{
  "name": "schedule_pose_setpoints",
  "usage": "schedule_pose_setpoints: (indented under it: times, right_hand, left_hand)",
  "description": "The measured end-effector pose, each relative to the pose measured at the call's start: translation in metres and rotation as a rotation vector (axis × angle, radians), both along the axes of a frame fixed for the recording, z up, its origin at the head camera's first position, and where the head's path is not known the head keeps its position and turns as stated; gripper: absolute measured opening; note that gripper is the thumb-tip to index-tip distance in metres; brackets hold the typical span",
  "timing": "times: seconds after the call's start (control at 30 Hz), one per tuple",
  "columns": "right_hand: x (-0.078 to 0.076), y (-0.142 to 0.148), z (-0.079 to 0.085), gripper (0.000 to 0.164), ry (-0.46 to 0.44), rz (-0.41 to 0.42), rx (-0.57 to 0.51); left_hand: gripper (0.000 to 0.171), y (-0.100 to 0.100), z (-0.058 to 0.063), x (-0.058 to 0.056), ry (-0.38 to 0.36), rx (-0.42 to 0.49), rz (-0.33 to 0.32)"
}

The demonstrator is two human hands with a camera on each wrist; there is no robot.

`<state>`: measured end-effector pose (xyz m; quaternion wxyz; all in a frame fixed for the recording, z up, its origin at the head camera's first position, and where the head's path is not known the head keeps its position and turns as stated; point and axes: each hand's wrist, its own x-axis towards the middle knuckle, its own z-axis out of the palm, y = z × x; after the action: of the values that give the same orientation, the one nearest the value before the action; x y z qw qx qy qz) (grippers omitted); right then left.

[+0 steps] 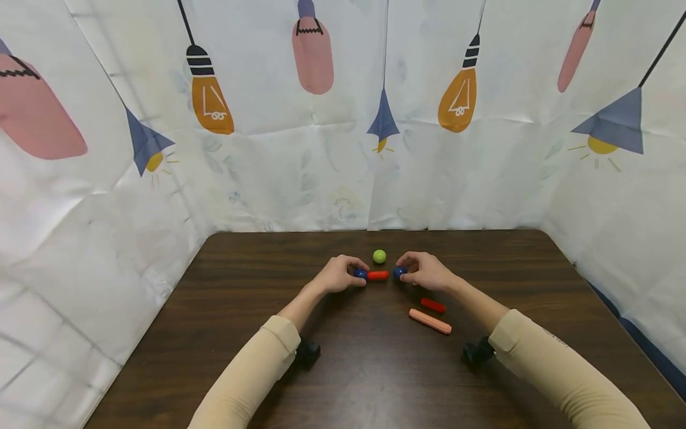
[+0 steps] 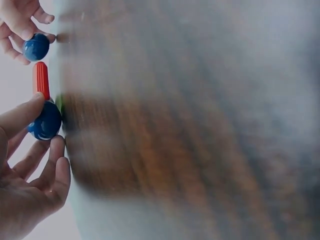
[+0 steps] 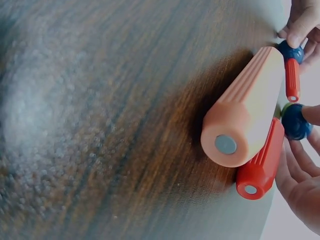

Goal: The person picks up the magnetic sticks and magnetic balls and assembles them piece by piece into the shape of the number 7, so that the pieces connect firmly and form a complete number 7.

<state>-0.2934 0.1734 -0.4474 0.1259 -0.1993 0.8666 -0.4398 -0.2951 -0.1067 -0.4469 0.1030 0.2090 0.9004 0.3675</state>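
Observation:
My left hand [image 1: 339, 274] pinches a blue ball [image 2: 46, 121] between thumb and fingers. A short red ridged rod [image 1: 378, 275] extends from that ball toward the right, its near end against it. My right hand [image 1: 426, 271] holds a second blue ball [image 3: 297, 122], a small gap away from the rod's free end. In the right wrist view a round metal spot shows on that free end. Just behind the red rod, a green ball [image 1: 379, 256] sits on the table.
Another short red rod [image 1: 433, 305] lies near my right forearm. In front of it is a longer peach rod [image 1: 430, 321]; both show metal discs at their ends in the right wrist view. The dark wooden table [image 1: 354, 381] meets a printed curtain [image 1: 332, 179] at the back.

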Motion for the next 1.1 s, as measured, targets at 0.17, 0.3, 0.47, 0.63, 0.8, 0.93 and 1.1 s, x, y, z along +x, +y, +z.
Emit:
schedule_pose_setpoints:
  times: [0.17,0.3,0.47,0.63,0.8,0.93,1.1]
  right_hand:
    - [0.0005,-0.0002,-0.0001,0.029,0.011,0.011,0.008]
    - [0.0006,-0.0022,0.0019,0.028,0.002,0.011,0.017]
    - [-0.0036,-0.0034,0.0025,0.028,0.005,0.002,0.037]
    - [-0.0069,-0.0021,0.0004,0.029,0.027,0.010,0.054]
    - [-0.0083,-0.0016,-0.0020,0.027,0.050,0.015,0.063]
    - [-0.0084,-0.0023,-0.0021,0.026,0.052,0.008,0.061]
    - [-0.0080,-0.0019,-0.0014,0.026,0.051,0.005,0.064]
  left_hand:
    - [0.025,0.0013,-0.0008,-0.0042,-0.004,-0.019,0.006]
    - [0.025,0.0025,-0.0008,-0.0054,-0.007,-0.021,0.011]
    - [0.026,0.0050,0.0018,-0.0054,-0.007,-0.006,0.012]
    - [0.026,0.0070,0.0035,-0.0046,-0.011,0.002,0.010]
    - [0.027,0.0083,0.0028,-0.0061,-0.013,0.003,0.007]
    - [0.027,0.0088,0.0020,-0.0077,-0.009,0.005,0.005]
    - [0.026,0.0093,0.0009,-0.0085,-0.009,0.004,0.007]
